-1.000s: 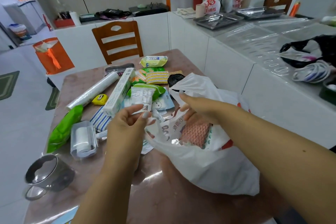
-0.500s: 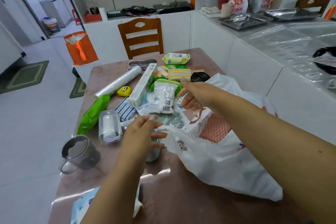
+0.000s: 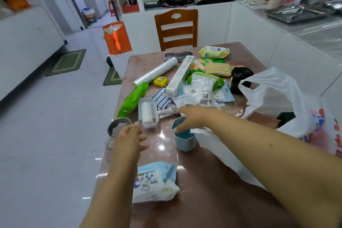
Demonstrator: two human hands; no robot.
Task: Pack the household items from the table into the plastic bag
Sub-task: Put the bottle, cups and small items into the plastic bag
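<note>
Plastic bag (image 3: 288, 109) slumps unheld at the frame's right, so its mouth may collapse. Right hand (image 3: 190, 116), having left the bag, now reaches over the blue cup (image 3: 185, 139), fingers relaxed; left hand (image 3: 129, 137) hovers loosely curled and empty near the metal mug (image 3: 116, 127).

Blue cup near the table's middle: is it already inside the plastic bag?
No. The blue cup stands upright on the table, outside the plastic bag, with the right hand reaching over its rim.
</note>
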